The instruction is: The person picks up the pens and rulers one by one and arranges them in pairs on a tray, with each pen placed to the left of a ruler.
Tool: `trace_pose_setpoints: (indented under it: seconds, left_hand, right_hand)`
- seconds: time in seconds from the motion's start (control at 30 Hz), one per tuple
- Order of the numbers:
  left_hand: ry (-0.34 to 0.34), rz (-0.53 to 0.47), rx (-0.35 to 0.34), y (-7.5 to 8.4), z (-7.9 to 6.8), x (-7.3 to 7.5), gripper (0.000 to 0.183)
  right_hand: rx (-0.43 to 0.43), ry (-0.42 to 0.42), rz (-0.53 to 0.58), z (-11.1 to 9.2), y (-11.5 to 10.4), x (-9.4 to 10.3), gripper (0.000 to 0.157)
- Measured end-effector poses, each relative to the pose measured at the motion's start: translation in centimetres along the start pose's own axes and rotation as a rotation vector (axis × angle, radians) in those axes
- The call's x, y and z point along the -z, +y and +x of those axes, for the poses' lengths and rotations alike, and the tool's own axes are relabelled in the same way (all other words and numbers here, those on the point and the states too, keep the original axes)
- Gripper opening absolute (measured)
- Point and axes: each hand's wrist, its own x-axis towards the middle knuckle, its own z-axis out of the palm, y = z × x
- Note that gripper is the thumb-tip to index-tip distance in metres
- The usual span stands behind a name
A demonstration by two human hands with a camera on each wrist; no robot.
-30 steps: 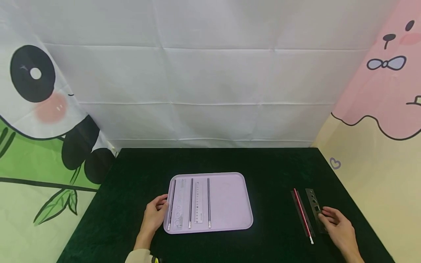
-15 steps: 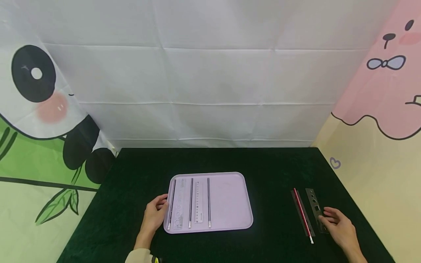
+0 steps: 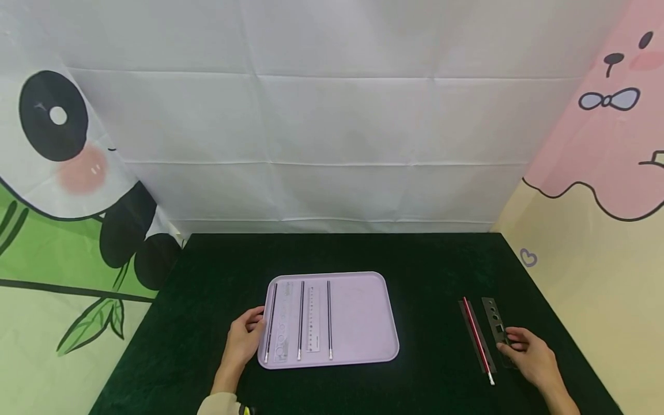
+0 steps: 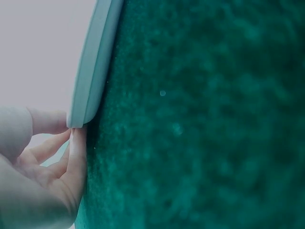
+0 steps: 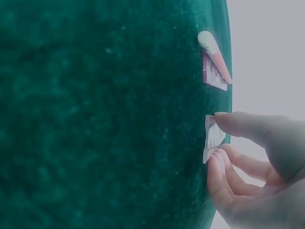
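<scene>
In the head view my left hand (image 3: 242, 340) grips the left rim of a pale lilac tray (image 3: 365, 323). The left wrist view shows the thumb and fingertips at the rim (image 4: 88, 90). My right hand (image 3: 535, 358) pinches a clear stencil ruler (image 3: 493, 313) with round cutouts, lying on the dark green cloth. Thumb and fingers sit at its opposite sides in the right wrist view, where part of the ruler (image 5: 214, 138) shows between them. To its left, a red pencil (image 3: 474, 328) with a white eraser end lies along another clear ruler (image 3: 482, 336).
On the tray's left half lie three dark striped pencils, one of them rightmost (image 3: 329, 317), alternating with a stencil ruler (image 3: 282, 323) and a plain clear ruler (image 3: 313, 320). Dark green cloth (image 3: 425, 259) covers the table, and a white curtain (image 3: 337, 127) hangs behind.
My right hand has shifted slightly left, its thumb now reaching farther over the stencil ruler. The left hand, tray and pencils stay in place.
</scene>
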Motion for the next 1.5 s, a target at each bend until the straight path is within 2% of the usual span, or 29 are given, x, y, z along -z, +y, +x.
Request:
trace_pose_setpoints:
  seconds: [0.9,1.2,1.5]
  left_hand:
    - [0.000,-0.002,0.017,0.2,-0.1,0.0,0.039]
    - [-0.001,0.000,0.019,0.1,0.0,0.0,0.039]
    - [0.004,0.001,0.017,0.1,0.0,0.0,0.039]
  right_hand:
    - [-0.063,-0.109,0.024,0.5,-0.8,1.1,0.053]
    - [-0.015,-0.081,0.052,0.4,-0.6,1.5,0.032]
    - [-0.029,-0.136,0.128,0.6,-0.6,1.9,0.035]
